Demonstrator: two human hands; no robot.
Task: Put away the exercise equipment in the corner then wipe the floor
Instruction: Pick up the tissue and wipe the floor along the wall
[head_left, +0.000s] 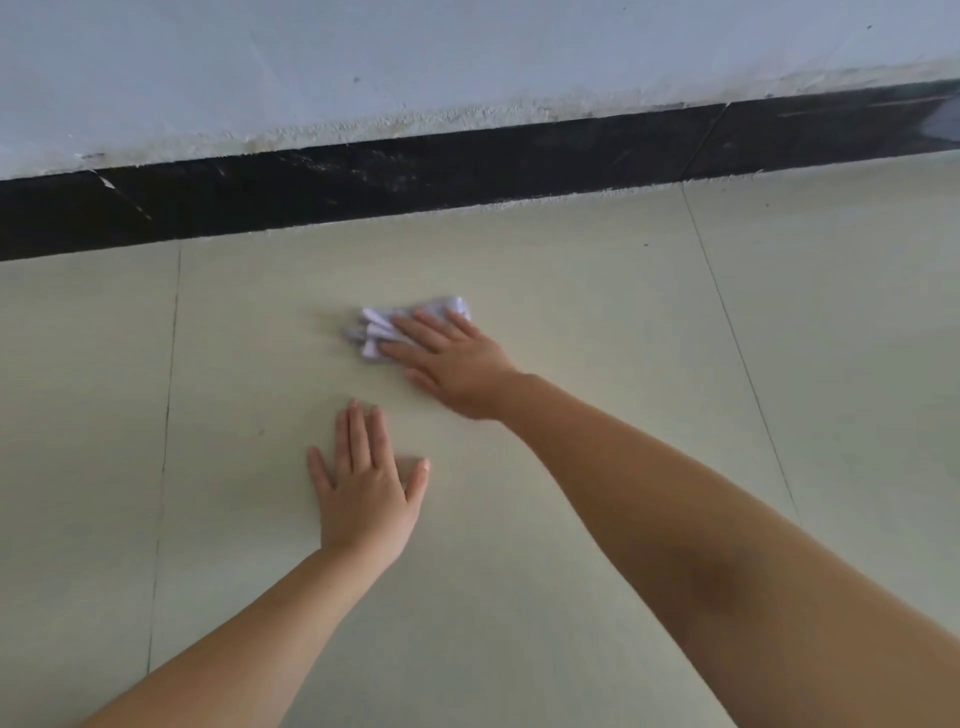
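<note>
Crumpled pale lilac cloth (410, 323) lying far on beige tiled floor (571, 519), near black skirting (363, 176). Wiping under flat right hand (452, 364); bracing with flat, empty left hand (363, 493). Next: sweeping unwiped tiles.

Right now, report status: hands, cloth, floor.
Right hand flat, pressing cloth on floor. Left hand flat on floor, bracing. No exercise equipment in view; nothing in the way.
</note>
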